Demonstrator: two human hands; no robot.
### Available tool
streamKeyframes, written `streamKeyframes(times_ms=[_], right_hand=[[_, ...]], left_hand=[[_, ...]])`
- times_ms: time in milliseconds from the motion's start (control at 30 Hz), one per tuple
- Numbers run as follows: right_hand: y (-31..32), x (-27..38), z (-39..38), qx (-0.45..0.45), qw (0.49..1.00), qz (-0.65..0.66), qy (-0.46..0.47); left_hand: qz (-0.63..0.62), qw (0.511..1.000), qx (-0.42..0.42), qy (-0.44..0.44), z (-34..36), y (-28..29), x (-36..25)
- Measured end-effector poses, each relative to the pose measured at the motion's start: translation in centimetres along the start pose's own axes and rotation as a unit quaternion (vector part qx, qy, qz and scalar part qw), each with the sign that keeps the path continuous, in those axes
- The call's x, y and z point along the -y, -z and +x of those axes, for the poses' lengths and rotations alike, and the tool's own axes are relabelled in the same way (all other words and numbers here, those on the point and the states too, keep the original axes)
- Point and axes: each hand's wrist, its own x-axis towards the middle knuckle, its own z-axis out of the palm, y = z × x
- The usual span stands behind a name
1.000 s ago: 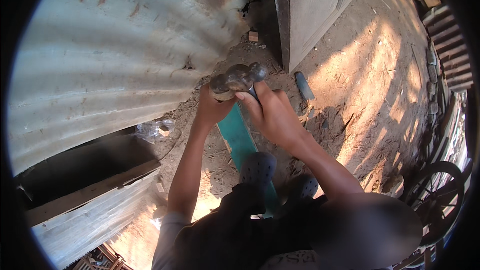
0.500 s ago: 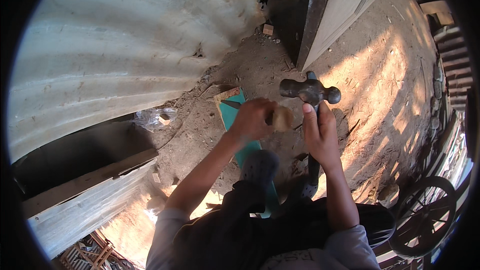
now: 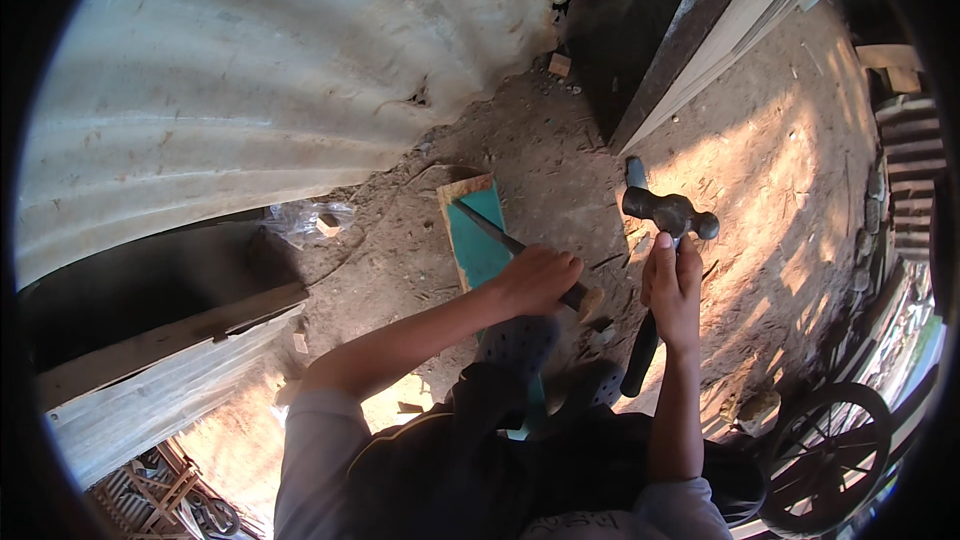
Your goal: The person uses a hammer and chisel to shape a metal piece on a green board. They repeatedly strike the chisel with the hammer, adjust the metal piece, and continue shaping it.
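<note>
My left hand (image 3: 541, 278) is closed round a long dark chisel (image 3: 484, 221) with a tan end (image 3: 593, 304). The tool slants, its narrow tip over the far part of a teal board (image 3: 482, 252) lying on the dirt; I cannot tell whether the tip touches. My right hand (image 3: 676, 285) grips a ball-peen hammer (image 3: 668, 211) just below its dark head, thumb along the handle. The hammer is raised to the right, apart from the chisel. One dark shoe (image 3: 518, 345) with holes covers part of the board; the other shoe (image 3: 592, 382) stands beside it.
Corrugated metal sheeting (image 3: 250, 90) rises at the left. A wooden panel (image 3: 700, 50) stands at the far right of the board. A wood-edged trough (image 3: 180, 350) is at the left. At the lower right lies a spoked wheel (image 3: 830, 455). A small wood block (image 3: 559, 64) lies far off.
The hammer has moved right and slightly nearer me. My left hand has moved nearer and right, tilting the chisel so its length now shows. The view has shifted a little.
</note>
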Motion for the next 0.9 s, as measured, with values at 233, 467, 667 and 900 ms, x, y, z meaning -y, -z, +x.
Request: streamKeyframes(times_ms=[233,467,667,900], right_hand=[[1.6,0.1,-0.5,-0.039,0.997,0.043,-0.047],[3.2,0.1,-0.3,-0.068,0.996,0.032,-0.039],[3.6,0.0,-0.2,-0.088,0.992,0.074,-0.057],[3.5,-1.0,0.5,-0.065,0.996,0.043,-0.034]], left_hand=[[0.006,0.991,-0.097,-0.088,1.9,0.3,1.2],[-0.006,0.996,-0.045,-0.072,4.3,0.2,2.4],[-0.018,0.993,-0.093,-0.067,4.8,1.3,2.3],[-0.127,0.955,-0.229,0.14,-0.4,7.2,2.4]])
